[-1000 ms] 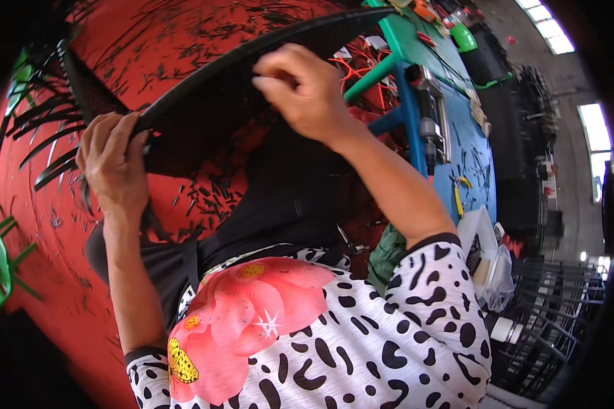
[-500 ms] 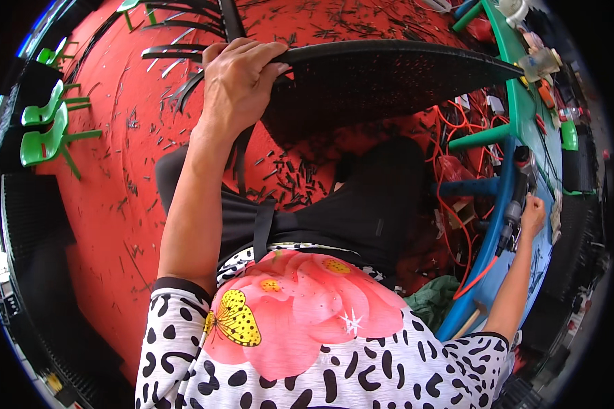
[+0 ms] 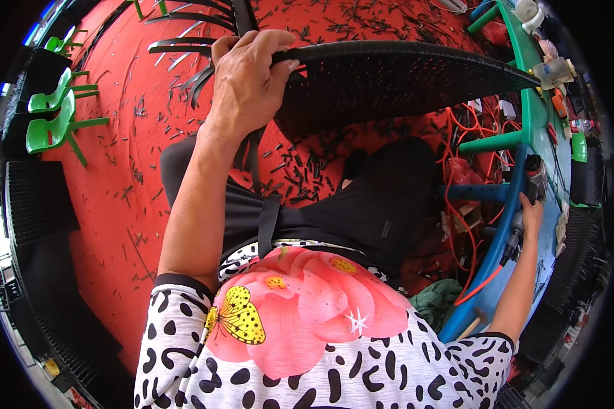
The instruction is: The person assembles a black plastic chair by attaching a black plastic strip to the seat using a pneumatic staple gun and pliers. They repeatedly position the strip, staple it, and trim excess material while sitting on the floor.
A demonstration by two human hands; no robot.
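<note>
My left hand is closed on the edge of a black woven panel, thumb and fingers pinching its near left corner. Loose black strips fan out to the left of this hand, and others hang below it. The panel is tilted and spreads rightward over my knees. At the right, my right hand is wrapped round the middle of a dark, corded power tool lying along a blue bench. The hand covers part of the tool, and its exact kind is unclear.
The blue bench and a green bench stand to my right, with a clear jar on the green one. Orange cords tangle below. Black scraps litter the red floor. Green chairs stand at the left.
My right hand has moved from beside the power tool onto it and closed round it. My left hand keeps its hold on the woven panel. The whole view has shifted slightly.
</note>
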